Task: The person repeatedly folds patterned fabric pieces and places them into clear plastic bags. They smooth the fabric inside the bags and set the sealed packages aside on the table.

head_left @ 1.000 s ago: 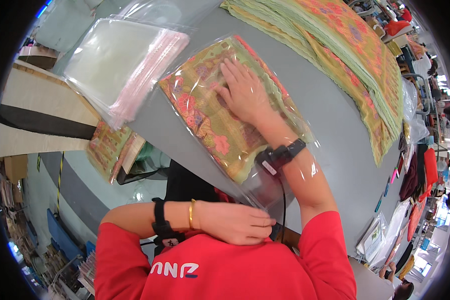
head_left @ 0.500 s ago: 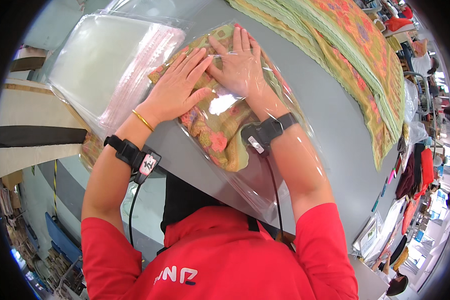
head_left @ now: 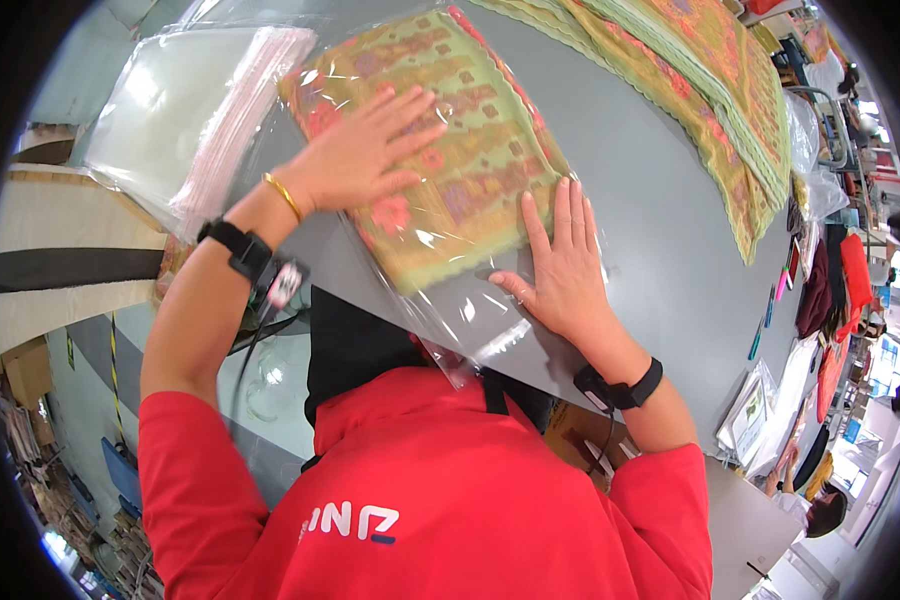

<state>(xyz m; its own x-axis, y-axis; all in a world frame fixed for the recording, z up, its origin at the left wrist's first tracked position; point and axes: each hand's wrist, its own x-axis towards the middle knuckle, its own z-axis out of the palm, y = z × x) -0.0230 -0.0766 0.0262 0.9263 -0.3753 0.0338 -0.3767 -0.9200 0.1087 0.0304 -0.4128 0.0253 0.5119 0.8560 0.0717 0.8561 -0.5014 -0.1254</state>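
Observation:
A folded patterned cloth (head_left: 475,215), yellow-green with red flowers and a scalloped pale-green edge, lies flat inside a clear plastic bag (head_left: 470,315) on the table. My left hand (head_left: 360,150) rests spread on top of the bag, over the left part of the cloth, with a gold bangle at its wrist. Flat on the bag near the cloth's lower right corner is my right hand (head_left: 567,275), fingers stretched out and thumb apart. The bag's loose end reaches past the cloth toward my body. Neither hand grips anything.
A stack of clear bags (head_left: 190,110) with pinkish edges lies to the left. More of the patterned cloth (head_left: 710,130) spreads over the far right of the grey table (head_left: 660,250). Pens (head_left: 767,315) and papers (head_left: 745,415) lie near the right edge. A person (head_left: 820,510) is at the lower right.
My right hand has come out from under the plastic and moved down to the bag's lower right. The bunched cloth now lies flat and squared. My left hand has shifted slightly left and stays spread.

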